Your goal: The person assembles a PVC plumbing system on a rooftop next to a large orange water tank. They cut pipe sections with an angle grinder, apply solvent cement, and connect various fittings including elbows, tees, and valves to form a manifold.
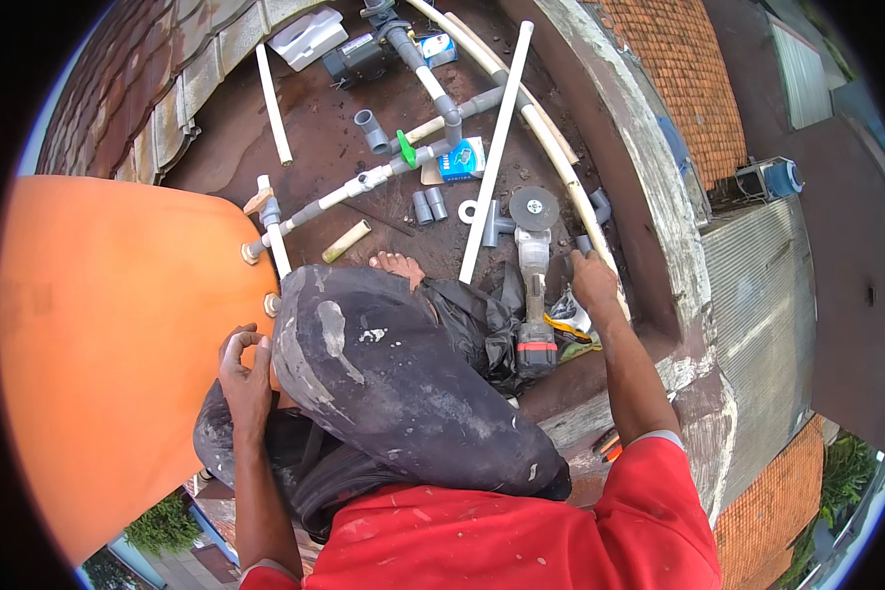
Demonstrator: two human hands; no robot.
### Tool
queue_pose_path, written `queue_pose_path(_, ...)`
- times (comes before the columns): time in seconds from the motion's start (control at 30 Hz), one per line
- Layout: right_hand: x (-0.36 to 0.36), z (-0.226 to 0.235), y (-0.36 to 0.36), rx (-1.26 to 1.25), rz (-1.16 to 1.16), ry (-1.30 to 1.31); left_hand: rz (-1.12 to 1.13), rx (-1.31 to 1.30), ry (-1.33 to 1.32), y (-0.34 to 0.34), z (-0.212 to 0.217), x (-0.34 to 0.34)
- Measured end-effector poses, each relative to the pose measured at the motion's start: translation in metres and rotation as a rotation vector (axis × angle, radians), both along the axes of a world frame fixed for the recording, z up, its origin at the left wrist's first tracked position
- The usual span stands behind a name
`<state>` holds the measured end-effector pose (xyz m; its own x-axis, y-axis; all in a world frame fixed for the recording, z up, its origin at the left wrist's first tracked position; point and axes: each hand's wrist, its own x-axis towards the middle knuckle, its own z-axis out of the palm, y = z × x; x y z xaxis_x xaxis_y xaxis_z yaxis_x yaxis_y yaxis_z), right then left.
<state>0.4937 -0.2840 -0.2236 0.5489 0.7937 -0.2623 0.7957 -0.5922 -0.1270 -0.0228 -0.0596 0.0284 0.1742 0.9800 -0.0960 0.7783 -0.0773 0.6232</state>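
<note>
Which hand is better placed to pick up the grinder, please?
Probably the right hand: it is close beside the grinder, while the left hand is farther off, near the orange tank.

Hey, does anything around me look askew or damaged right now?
Yes, two things. A loose white pipe slants across the joined grey pipework instead of lining up with it. The pale coating on the low wall at the right looks patchy and worn, with darker areas showing.
</note>
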Motion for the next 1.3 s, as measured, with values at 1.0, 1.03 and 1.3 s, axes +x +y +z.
queue_pose_path(1.0, -0.118, 0.164, 0.210, 0.677, -0.468, 2.035, -0.041, -0.649, -0.741, 0.097, -0.040, 0.162)
queue_pose_path(1.03, -0.119, 0.163, 0.226, 0.681, -0.417, 2.130, -0.026, -0.717, -0.847, 0.106, -0.044, 0.180)
queue_pose_path(1.3, -0.119, 0.182, 0.316, 0.500, -0.365, 1.652, 0.025, -0.652, -1.068, 0.172, -0.074, 0.217)
